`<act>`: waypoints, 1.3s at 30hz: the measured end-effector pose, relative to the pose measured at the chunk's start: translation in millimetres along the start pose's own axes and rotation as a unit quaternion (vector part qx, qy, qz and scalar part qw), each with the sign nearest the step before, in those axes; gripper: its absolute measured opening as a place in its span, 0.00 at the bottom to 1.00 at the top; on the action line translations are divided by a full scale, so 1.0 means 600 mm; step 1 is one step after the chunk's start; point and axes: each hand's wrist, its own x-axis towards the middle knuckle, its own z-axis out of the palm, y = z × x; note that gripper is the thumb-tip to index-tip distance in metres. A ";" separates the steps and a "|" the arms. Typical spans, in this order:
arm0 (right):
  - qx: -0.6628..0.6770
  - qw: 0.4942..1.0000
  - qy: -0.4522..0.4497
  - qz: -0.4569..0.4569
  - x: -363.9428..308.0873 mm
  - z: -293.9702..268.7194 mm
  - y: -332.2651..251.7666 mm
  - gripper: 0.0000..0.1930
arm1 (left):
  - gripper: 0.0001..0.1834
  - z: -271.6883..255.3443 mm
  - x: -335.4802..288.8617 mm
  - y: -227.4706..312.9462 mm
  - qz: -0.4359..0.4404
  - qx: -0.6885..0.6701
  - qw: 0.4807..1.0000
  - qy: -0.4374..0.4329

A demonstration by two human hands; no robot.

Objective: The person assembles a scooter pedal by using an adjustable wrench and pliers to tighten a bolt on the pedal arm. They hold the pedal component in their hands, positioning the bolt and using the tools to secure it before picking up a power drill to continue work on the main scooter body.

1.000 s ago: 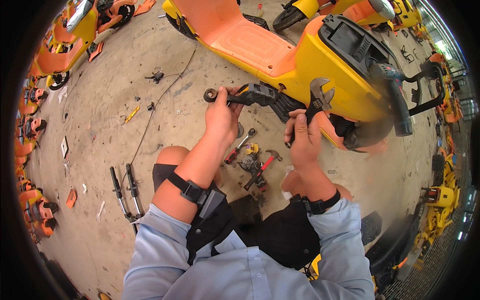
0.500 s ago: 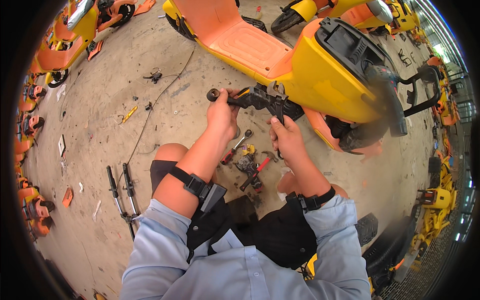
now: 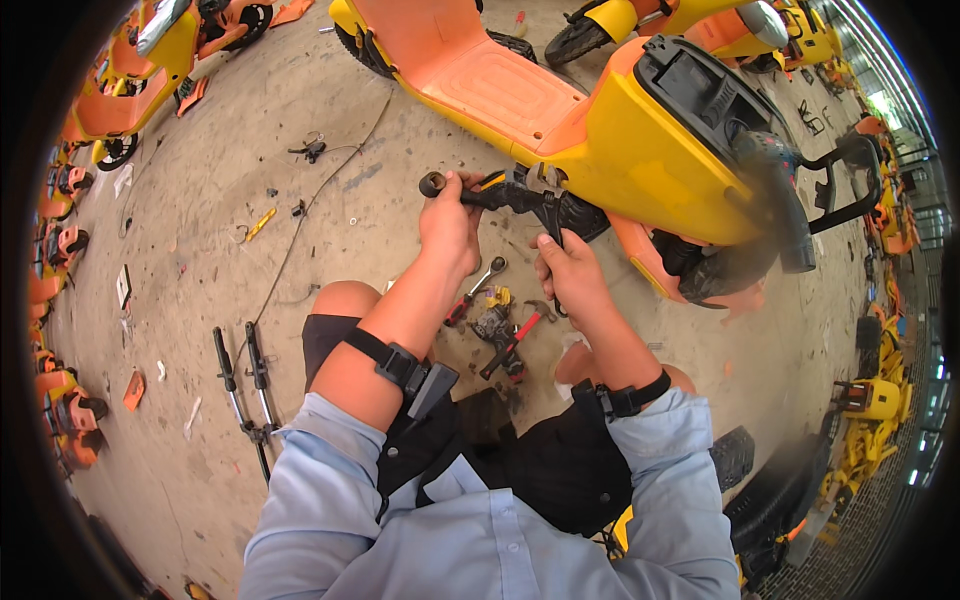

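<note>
Left hand [image 3: 450, 225] closed round black handlebar grip [image 3: 480, 192], right hand [image 3: 570, 275] gripping wrench [image 3: 549, 195] just right of it, yellow-orange scooter [image 3: 640, 140] beyond, hand tools [image 3: 495, 325] on near floor.

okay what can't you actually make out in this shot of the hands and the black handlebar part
- Head view: the right hand covers the wrench handle.
- The left hand hides much of the black handlebar part.
- Small tools on the floor: too small to identify.
- Scooter rear: blurred.
</note>
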 end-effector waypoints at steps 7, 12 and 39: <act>-0.004 1.000 -0.007 0.005 0.001 0.004 0.007 0.10 | 0.11 -0.004 -0.001 0.003 0.001 0.022 1.000 0.007; -0.029 1.000 -0.007 -0.005 0.007 0.004 0.014 0.10 | 0.10 -0.002 -0.006 0.013 0.001 0.062 0.998 0.013; -0.233 0.946 0.178 -0.137 0.029 -0.048 0.089 0.17 | 0.16 0.043 -0.004 -0.008 -0.105 0.333 0.930 -0.117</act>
